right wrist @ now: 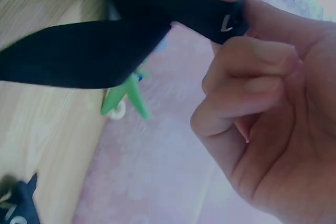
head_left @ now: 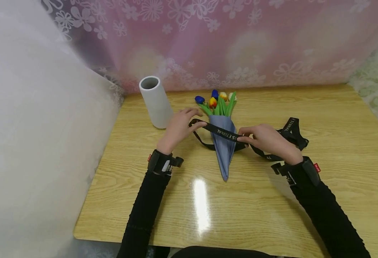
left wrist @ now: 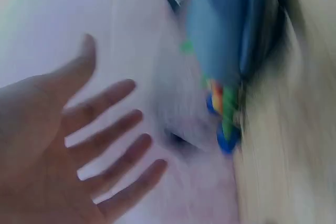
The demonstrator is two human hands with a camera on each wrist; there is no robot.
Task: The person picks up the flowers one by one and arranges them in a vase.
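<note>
A small bouquet of artificial tulips [head_left: 213, 103], blue, yellow-red and white with green leaves, lies on the table in a folded blue-grey wrap [head_left: 223, 143]. Across the wrap runs a black ribbon [head_left: 222, 132] with pale lettering, and another stretch of it passes behind. My right hand [head_left: 262, 139] pinches the ribbon between thumb and fingertips, as the right wrist view also shows. At the ribbon's looped left end, my left hand [head_left: 180, 127] is spread with fingers apart. Nothing lies in its palm [left wrist: 42, 145] in the blurred left wrist view.
A white vase [head_left: 156, 104] stands at the back left, close to my left hand. The ribbon's loose, crumpled length [head_left: 293, 134] lies right of the bouquet. A pink floral curtain [head_left: 208, 46] hangs along the back edge of the wooden table [head_left: 127, 208].
</note>
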